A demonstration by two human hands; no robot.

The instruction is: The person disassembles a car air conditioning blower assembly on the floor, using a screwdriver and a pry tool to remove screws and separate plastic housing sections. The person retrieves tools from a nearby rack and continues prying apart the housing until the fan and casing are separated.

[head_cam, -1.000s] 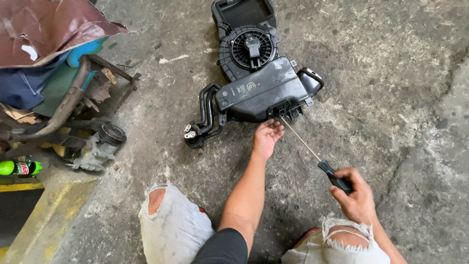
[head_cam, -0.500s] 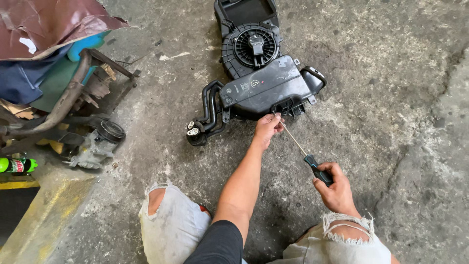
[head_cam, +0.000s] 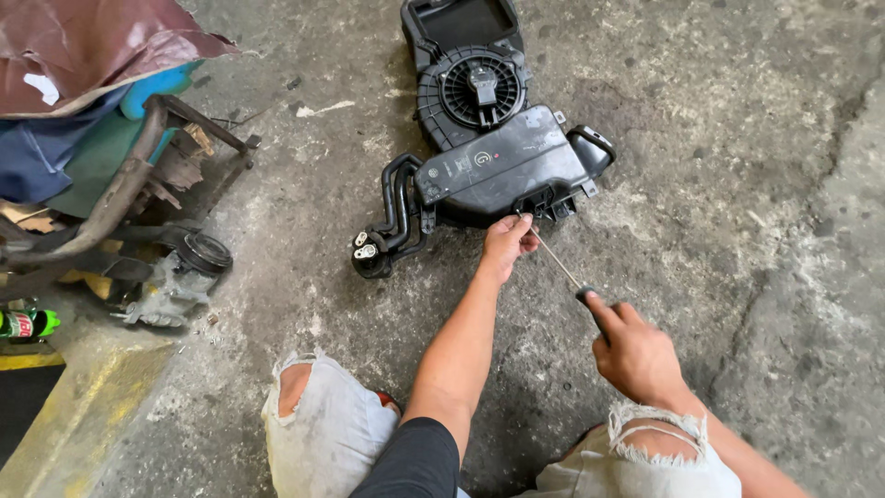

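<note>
Screwdriver [head_cam: 564, 269] shaft runs diagonally from right hand [head_cam: 638, 350], clenched on the handle, up to the black blower housing [head_cam: 502, 171]; left hand [head_cam: 507, 244] fingers apparently pinch its tip there.

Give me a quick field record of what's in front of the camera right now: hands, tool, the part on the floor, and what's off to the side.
left hand: fingers pinch the screwdriver shaft near its tip, at the housing's near edge
right hand: grips the screwdriver's dark handle
screwdriver: long thin shaft, angled up-left toward the housing
black plastic blower housing: lies on the concrete floor, round fan grille on top
black pipes: at the housing's left end
side: rusty metal frame, grey pulley part, green bottle
</note>
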